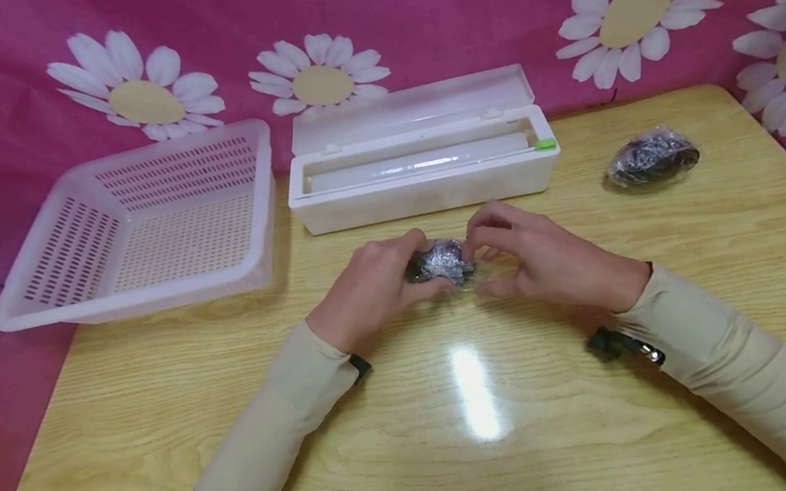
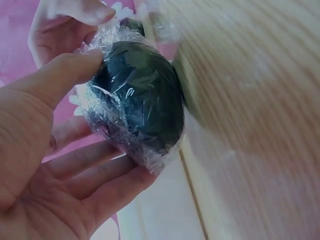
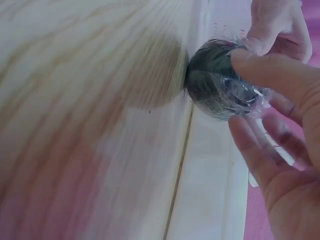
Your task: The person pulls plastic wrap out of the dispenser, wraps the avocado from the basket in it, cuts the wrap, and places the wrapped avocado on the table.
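Note:
A dark green rounded item in crinkled cling film (image 1: 442,263) is at the middle of the table, between both hands. My left hand (image 1: 377,284) grips its left side, thumb on one side and fingers curled round the other. In the left wrist view the dark green item (image 2: 145,95) shows through shiny film bunched toward the fingers. My right hand (image 1: 544,256) is on its right side. The right wrist view shows that thumb on the item (image 3: 212,77) and the fingertips at the film below.
Behind the hands stands a white cling film box (image 1: 424,200), lid raised, with a film roll (image 1: 421,161) and green slider (image 1: 546,144). A white perforated basket (image 1: 260,210) is at the back left. Another film-wrapped dark item (image 1: 653,158) lies on the wooden table (image 1: 355,451) at the right.

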`<state>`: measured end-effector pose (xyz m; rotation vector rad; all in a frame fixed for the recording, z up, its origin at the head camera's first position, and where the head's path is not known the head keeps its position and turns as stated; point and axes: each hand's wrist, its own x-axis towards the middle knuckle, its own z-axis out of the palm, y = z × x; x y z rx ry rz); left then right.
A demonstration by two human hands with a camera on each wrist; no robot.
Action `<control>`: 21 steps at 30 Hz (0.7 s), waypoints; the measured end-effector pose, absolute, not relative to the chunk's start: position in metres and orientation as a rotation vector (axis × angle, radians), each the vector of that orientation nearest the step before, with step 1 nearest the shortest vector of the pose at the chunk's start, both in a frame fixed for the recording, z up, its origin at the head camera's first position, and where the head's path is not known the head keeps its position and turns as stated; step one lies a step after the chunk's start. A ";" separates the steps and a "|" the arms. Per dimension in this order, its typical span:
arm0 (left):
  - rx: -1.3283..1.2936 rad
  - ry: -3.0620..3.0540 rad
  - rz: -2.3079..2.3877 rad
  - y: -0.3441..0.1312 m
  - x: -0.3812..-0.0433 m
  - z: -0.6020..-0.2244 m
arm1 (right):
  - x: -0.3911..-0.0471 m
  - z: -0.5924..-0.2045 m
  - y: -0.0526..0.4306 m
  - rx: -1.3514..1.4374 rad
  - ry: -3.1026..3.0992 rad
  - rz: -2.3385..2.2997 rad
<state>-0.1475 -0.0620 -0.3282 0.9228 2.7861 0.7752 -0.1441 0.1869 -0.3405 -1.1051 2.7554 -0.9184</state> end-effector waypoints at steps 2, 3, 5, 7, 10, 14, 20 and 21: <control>0.901 2.767 0.775 -0.063 -0.149 -0.328 | -0.145 -0.341 0.186 -1.143 2.763 -0.869; 0.891 2.751 0.781 -0.063 -0.150 -0.328 | -0.146 -0.340 0.186 -1.165 2.761 -0.844; 0.875 2.724 0.789 -0.063 -0.153 -0.328 | -0.147 -0.340 0.185 -1.203 2.743 -0.803; 0.864 2.698 0.790 -0.063 -0.156 -0.327 | -0.148 -0.339 0.185 -1.237 2.726 -0.766; 0.861 2.676 0.782 -0.063 -0.159 -0.327 | -0.150 -0.336 0.185 -1.268 2.703 -0.750; 0.865 2.669 0.760 -0.061 -0.160 -0.328 | -0.154 -0.334 0.184 -1.321 2.727 -0.725; 0.922 2.704 0.711 -0.060 -0.158 -0.329 | -0.160 -0.331 0.180 -1.234 2.718 -0.770; 0.927 2.712 0.707 -0.060 -0.157 -0.329 | -0.161 -0.331 0.179 -1.202 2.712 -0.783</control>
